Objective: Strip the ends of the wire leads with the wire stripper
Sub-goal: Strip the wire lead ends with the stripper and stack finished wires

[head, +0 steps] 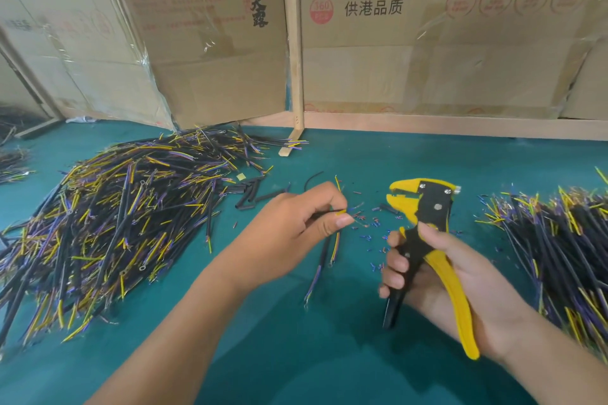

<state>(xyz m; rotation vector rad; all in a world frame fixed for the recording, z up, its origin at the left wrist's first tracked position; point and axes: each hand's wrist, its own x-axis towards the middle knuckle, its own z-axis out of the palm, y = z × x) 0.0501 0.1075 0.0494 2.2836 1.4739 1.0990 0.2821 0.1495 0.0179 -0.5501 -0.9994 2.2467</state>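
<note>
Stripping: partway, judged.
Left hand [307,220]: pinches wire lead [324,248].
Right hand [457,286]: grips wire stripper [427,240].
Left-edge pile [115,223]: apparently remaining.

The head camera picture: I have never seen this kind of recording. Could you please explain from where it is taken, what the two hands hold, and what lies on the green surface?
There is no machine here. A person wears one camera on the head, looking forward and down at their own bare hands.

The right hand grips a yellow and black wire stripper, its jaws apart with no wire between them. The left hand pinches a short wire lead, whose thin coloured wires hang below the fingers.

On the green table a large pile of wire leads lies to the left and another pile to the right. Between the hands small coloured insulation scraps are scattered. Cardboard boxes stand behind the table.
</note>
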